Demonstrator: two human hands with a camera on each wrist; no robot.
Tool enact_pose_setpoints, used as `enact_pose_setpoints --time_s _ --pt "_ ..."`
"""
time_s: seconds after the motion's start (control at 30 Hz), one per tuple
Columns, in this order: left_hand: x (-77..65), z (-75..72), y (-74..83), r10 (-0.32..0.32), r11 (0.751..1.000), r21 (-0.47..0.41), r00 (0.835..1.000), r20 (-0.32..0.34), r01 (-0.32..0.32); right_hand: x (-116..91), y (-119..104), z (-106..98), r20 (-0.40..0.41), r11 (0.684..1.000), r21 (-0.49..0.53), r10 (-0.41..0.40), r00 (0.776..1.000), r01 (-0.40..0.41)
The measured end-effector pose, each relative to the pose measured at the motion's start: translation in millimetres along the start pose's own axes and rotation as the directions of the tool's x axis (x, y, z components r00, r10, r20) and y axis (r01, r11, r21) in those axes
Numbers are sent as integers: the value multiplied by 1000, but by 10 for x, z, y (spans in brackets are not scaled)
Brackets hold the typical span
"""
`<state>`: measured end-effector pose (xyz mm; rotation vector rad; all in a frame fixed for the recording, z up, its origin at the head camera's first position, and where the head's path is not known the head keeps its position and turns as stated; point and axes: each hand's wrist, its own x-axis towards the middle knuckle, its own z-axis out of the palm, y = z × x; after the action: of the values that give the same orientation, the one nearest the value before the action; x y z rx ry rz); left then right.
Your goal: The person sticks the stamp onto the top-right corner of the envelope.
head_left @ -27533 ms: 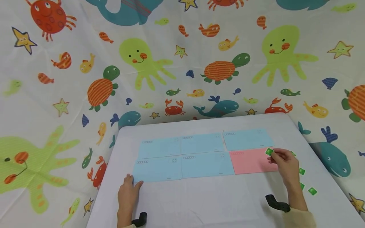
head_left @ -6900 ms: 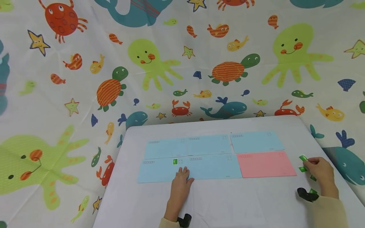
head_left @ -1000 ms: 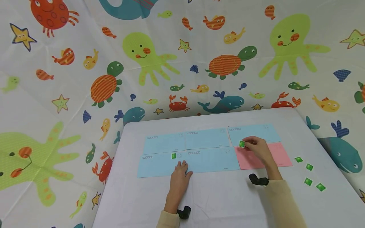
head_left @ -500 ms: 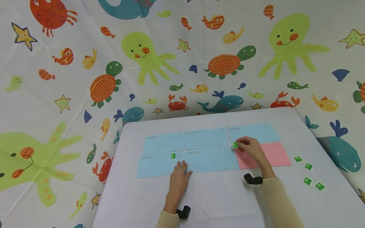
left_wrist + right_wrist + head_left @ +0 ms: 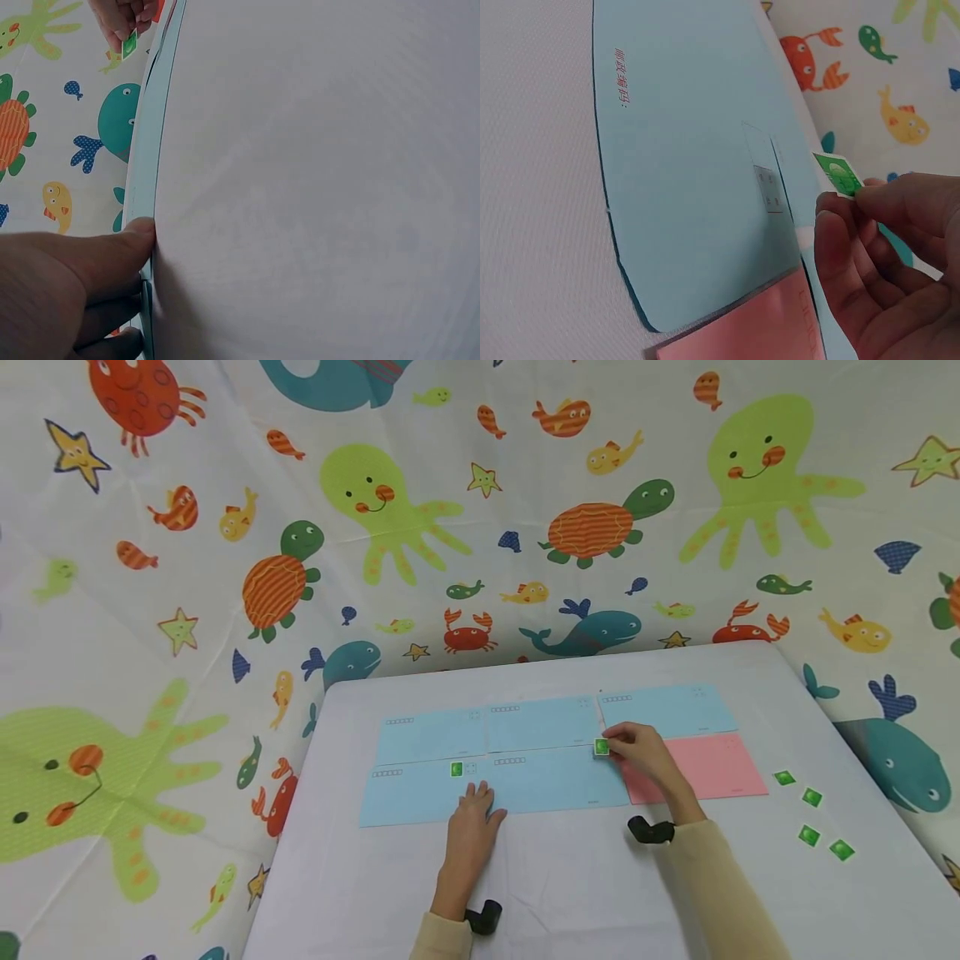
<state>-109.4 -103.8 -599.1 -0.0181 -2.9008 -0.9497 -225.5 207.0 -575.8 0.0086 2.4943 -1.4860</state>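
My right hand (image 5: 648,760) pinches a small green stamp (image 5: 602,747) between thumb and fingertips. In the head view the stamp overlaps the upper right of the front middle blue envelope (image 5: 547,793), close to its printed square marks. The right wrist view shows the stamp (image 5: 841,177) held raised, beside the envelope's printed boxes (image 5: 768,189). My left hand (image 5: 468,839) rests flat, fingers extended, where the front left blue envelope (image 5: 408,802) meets the middle one. Another green stamp (image 5: 457,769) lies on the front left envelope, left of its square marks.
Three more blue envelopes (image 5: 431,739) form the back row. A pink envelope (image 5: 720,768) lies front right, partly behind my right hand. Several loose green stamps (image 5: 809,836) lie on the white table (image 5: 570,893) toward its right edge. A sea-animal-print cloth (image 5: 465,527) hangs behind.
Since 27.5 s ago, a stamp has appeared on the front left envelope and my left hand has shifted right. Over the last second my right hand carried another stamp left from the pink envelope.
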Motion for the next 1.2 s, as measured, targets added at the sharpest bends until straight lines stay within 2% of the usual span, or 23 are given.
enact_pose_setpoints --time_s 0.2,0.8,1.0,1.2 --pt "-17 -1 -6 3 1000 -4 1000 1 -3 14 -21 64 24 1000 -4 11 1000 -11" --pt "-7 24 -14 -3 1000 -3 1000 -3 3 107 -72 234 49 992 -124 -25 998 31" --pt "-14 14 -7 -5 1000 -10 1000 4 5 125 -89 269 47 983 -172 -58 997 65" --pt "-5 -7 -5 5 1000 -5 1000 8 -5 146 -112 291 53 960 -252 -113 992 123"
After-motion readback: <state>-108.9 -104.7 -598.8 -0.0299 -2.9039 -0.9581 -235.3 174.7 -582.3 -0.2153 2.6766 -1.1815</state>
